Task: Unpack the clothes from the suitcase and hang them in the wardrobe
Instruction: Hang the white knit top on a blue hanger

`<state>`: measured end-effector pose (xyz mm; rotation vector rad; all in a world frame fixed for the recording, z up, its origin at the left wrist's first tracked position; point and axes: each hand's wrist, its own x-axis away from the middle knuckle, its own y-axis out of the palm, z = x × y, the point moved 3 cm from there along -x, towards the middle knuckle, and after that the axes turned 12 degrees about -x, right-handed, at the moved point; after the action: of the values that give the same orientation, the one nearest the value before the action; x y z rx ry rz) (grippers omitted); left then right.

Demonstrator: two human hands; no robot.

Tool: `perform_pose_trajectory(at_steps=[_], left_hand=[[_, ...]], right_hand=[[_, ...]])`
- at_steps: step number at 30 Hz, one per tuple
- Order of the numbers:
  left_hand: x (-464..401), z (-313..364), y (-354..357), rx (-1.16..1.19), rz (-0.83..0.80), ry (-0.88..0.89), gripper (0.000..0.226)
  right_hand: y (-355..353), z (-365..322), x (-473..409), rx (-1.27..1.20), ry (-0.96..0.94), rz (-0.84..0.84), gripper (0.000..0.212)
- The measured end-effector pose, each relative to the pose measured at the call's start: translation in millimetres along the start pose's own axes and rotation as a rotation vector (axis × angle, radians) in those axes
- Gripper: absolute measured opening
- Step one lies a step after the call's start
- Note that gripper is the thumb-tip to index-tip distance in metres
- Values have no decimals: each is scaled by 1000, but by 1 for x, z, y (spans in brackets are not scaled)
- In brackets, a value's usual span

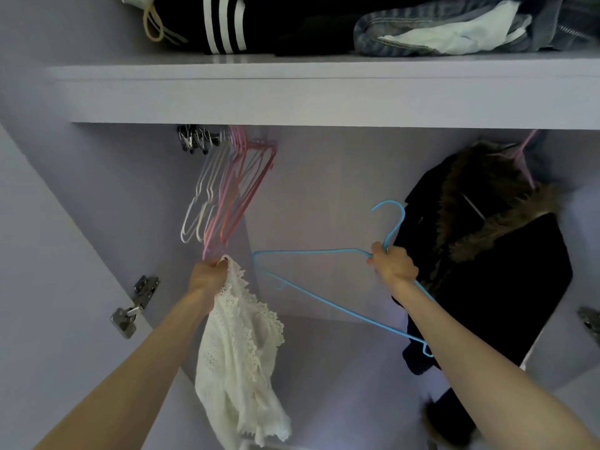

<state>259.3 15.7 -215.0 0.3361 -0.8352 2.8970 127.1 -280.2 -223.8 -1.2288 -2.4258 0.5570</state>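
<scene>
I look up into the open wardrobe. My left hand [207, 274] grips the top edge of a white lace garment [240, 355], which hangs down from it below a bunch of empty pink and white hangers [227, 190] on the rail. My right hand [394, 266] grips a blue wire hanger [311, 252] at the base of its hook, held free in the air between the empty hangers and a black coat. The suitcase is out of view.
A black coat with a fur collar [487, 254] hangs on a pink hanger at the right. The shelf [324, 92] above carries folded clothes, among them denim [422, 37] and a black striped piece [224, 24]. Door hinges [133, 306] sit on the left wall.
</scene>
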Motion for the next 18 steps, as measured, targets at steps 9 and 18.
perform_pose_trajectory(at_steps=[9,18], left_hand=[[9,19,7,-207,-122,303,13],[48,65,11,-270,-301,537,28]], right_hand=[[16,-15,13,16,-250,-70,37],[55,-57,44,126,-589,-87,42]])
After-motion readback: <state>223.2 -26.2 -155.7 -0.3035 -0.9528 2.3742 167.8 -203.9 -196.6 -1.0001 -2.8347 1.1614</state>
